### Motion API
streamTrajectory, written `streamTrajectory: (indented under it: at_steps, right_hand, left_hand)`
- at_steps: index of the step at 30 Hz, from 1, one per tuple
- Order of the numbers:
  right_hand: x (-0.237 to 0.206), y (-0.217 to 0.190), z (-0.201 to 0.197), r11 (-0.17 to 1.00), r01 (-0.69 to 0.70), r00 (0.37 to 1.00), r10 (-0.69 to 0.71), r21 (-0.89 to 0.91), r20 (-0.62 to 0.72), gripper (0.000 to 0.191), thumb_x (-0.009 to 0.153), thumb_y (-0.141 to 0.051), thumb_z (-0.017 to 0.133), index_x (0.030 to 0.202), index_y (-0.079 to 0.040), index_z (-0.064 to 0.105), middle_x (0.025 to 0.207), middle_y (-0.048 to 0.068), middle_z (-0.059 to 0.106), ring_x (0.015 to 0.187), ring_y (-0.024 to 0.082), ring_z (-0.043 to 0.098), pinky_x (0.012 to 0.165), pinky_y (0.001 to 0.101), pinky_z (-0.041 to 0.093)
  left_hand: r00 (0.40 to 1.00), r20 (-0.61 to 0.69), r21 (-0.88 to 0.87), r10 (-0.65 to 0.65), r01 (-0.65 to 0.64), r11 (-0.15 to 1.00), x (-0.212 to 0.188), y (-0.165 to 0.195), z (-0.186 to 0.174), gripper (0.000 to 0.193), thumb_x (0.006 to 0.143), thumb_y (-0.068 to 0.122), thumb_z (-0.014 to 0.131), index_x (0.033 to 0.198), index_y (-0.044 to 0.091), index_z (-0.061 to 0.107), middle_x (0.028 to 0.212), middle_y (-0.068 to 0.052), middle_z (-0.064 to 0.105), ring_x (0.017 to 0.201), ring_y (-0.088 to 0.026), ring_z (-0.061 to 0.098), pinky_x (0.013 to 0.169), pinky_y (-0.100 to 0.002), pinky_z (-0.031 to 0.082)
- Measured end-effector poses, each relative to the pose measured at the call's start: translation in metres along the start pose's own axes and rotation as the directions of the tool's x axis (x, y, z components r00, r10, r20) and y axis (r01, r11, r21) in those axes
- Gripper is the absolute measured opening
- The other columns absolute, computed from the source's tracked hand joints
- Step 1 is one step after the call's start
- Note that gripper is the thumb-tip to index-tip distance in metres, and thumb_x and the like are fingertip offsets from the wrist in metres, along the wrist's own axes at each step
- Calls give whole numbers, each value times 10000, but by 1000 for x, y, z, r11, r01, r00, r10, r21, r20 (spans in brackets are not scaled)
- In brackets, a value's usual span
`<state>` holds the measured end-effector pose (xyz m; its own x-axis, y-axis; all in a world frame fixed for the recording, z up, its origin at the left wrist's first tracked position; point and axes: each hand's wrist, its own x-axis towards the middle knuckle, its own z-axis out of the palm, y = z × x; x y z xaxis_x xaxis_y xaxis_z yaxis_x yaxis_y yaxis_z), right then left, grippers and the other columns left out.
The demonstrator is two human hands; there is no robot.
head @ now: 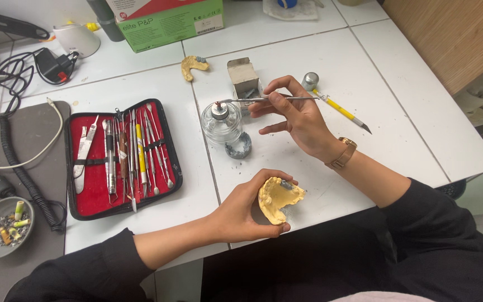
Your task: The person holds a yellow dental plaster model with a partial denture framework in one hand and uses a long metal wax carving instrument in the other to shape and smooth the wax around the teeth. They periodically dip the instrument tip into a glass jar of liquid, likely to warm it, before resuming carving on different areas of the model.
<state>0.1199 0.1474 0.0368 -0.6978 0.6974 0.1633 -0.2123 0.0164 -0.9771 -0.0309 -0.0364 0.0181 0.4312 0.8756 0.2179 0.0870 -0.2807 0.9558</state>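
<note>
Left hand [236,215] fingers cupping yellow dental cast [278,198]; right hand [297,114] fingers pinching metal instrument [252,100] over glass burner [221,120].

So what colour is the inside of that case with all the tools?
Red. The tool case has a red lining with a black edge, shown in the head view.

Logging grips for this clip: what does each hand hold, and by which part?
The left hand cups a yellow dental cast from below. The right hand pinches a thin metal tool by its middle.

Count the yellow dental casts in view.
2: one yellow cast held in the left hand, the other cast lying on the table near the green box.
</note>
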Motion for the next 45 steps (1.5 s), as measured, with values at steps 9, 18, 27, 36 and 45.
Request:
streamTrajectory:
  at_steps: [9, 18, 27, 36, 45]
  right_hand:
    - [-2, -1, 1, 999, -20, 1000, 20, -37, 15, 248, 1024, -376, 607, 1111, -180, 482, 1236, 149, 737, 1167, 226, 710, 821, 385, 684]
    - [-1, -2, 8, 998, -64, 998, 64, -28, -4, 233, 970, -301, 680, 1081, -177, 516, 1229, 130, 746, 1130, 200, 715, 793, 369, 689]
    - [0, -3, 9, 998, -65, 997, 65, 8, -35, 236, 967, -270, 698, 1097, -159, 536, 1221, 110, 748, 1089, 179, 713, 780, 341, 681]
    - [0, -4, 6, 998, -22, 999, 20, -66, -30, 263, 985, -293, 694, 1170, -140, 588, 1211, 94, 756, 1056, 165, 728, 778, 325, 684]
    - [-1, -5, 5, 995, -16, 1000, 14, -94, -22, 273, 984, -301, 681, 1192, -127, 647, 1186, 78, 766, 1001, 147, 737, 757, 313, 675]
  left_hand:
    - [1000, -11, 16, -11, 12, 1000, 1, 2, 1, 753, 835, 271, 814, 1447, 63, 427, 1412, -137, 628, 1337, -245, 632, 1153, -379, 475]
    - [1000, -16, 22, 0, 0, 1000, 1, 4, 1, 747, 831, 267, 818, 1446, 54, 450, 1411, -141, 625, 1342, -242, 618, 1176, -387, 458]
    - [1000, -5, -35, -21, 21, 999, -2, 9, 6, 731, 815, 242, 817, 1428, 46, 471, 1391, -127, 640, 1316, -222, 634, 1143, -365, 483]
    - [999, 3, -61, -33, 33, 998, -4, 12, 8, 747, 815, 239, 822, 1445, 46, 469, 1400, -127, 639, 1340, -221, 618, 1167, -361, 460]
    - [995, 24, -63, -96, 97, 993, -3, 15, 4, 752, 819, 352, 829, 1424, 60, 492, 1322, -118, 675, 1278, -208, 646, 1131, -354, 470]
